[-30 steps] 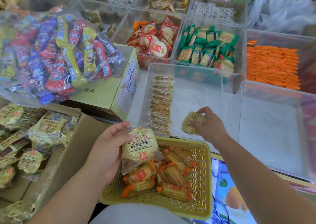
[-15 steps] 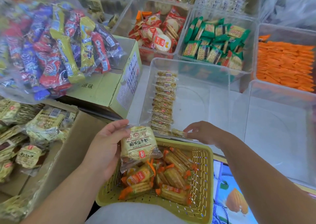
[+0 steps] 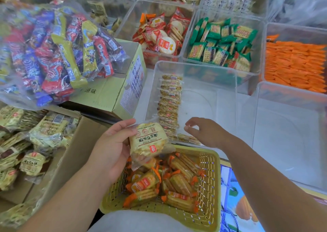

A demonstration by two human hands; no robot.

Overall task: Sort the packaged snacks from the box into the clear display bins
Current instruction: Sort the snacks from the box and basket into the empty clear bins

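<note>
One snack packet (image 3: 148,139), print upside down, is gripped in the left hand (image 3: 113,148) over a yellow basket (image 3: 211,187). Right hand (image 3: 207,132) hangs empty, fingers apart, by the clear bin's (image 3: 194,66) front-to-back packet row (image 3: 169,104)

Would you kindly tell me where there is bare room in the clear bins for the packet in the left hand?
The packet would fit in the near bin, bare from its snack row to its right wall; the right-hand bin looks bare too. Crowded: the red-packet bin, green-packet bin, orange-packet bin and yellow basket.
</note>
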